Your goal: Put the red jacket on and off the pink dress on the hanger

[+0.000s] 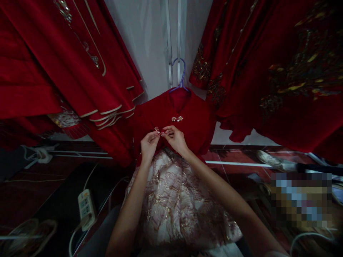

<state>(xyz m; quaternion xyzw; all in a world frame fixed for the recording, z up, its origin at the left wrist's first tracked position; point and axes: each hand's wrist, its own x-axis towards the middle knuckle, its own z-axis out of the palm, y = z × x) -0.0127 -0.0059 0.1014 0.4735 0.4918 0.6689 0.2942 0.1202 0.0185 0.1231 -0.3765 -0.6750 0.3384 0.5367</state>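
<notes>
A short red jacket (198, 125) hangs in front of me on a purple hanger (183, 73). At its chest sits a fastened pearl-and-flower clasp (177, 119). Lower down, both my hands meet at a second decorative clasp (161, 133) on the jacket's front. My left hand (150, 142) pinches its left side, and my right hand (175, 139) pinches its right side, fingertips nearly touching. The fingers partly hide this clasp, and whether it is joined cannot be made out. Below the jacket spreads a pale skirt (171, 200) with a pinkish-gold pattern.
Red garments (88, 64) with pale trim hang at left, and embroidered red garments (268, 71) hang at right. A power strip (87, 208) lies on a black surface at lower left. A metal bar (238, 164) runs low behind, near a shoe (276, 161).
</notes>
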